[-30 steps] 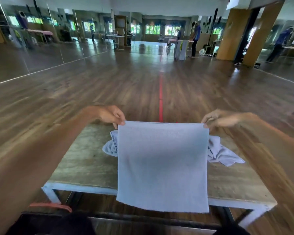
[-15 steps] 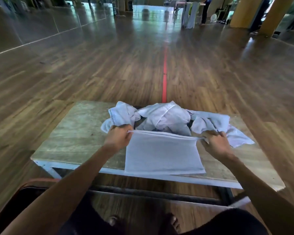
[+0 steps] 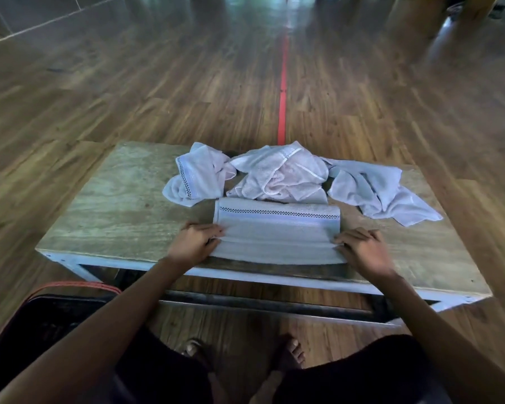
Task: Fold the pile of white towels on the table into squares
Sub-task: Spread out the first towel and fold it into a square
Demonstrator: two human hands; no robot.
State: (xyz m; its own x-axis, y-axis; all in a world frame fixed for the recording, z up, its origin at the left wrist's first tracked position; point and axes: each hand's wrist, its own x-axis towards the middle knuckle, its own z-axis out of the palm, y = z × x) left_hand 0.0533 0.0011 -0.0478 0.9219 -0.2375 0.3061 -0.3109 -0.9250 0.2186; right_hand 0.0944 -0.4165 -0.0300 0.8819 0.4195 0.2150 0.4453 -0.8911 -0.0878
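Can't see much of the grip itself. The left hand (image 3: 196,243) and right hand (image 3: 362,249) each have curled fingers pinching one end of the folded towel (image 3: 277,237), and they cover its near corners. There's something dark poking out under the pile (image 3: 280,176), can't tell what. The black bin (image 3: 41,316) at lower left is cut off, and the far floor (image 3: 158,83) is blurry past the red line (image 3: 283,91).

The towel's near edge sits just short of the table (image 3: 114,205) front edge, and its far edge touches the crumpled pile. There's plenty of bare tabletop to the left. There's less on the right, where one loose towel sprawls toward that end.

The towel itself is whitish, folded into a wide flat strip, with a checkered band along the far side and a couple of long creases.
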